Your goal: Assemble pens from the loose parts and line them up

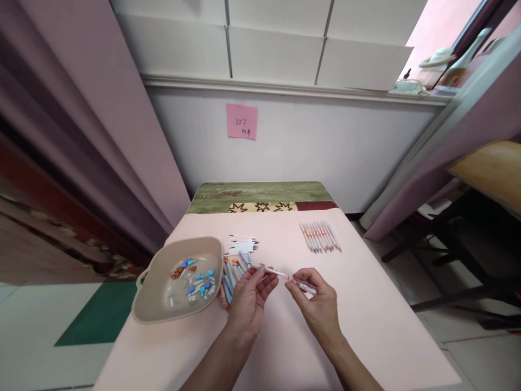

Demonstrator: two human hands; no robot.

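My left hand [253, 290] pinches a thin white pen refill [279, 272] near its left end. The refill's other end meets a see-through pen barrel [306, 286] with pinkish markings, which my right hand [317, 301] holds closed in its fingers. How deep the refill sits in the barrel I cannot tell. Just left of my left hand lies a pile of blue, lilac and orange pen barrels [233, 274], partly hidden by it. Behind this pile, several white refills with dark tips [243, 245] lie side by side.
On the left stands a beige basin [142, 304] with small blue, brown and white pen parts in it. Several pens [321, 237] lie in a row at the table's right rear. A pink cloth [366, 336] covers most of the table. A pink note [241, 121] hangs on the wall.
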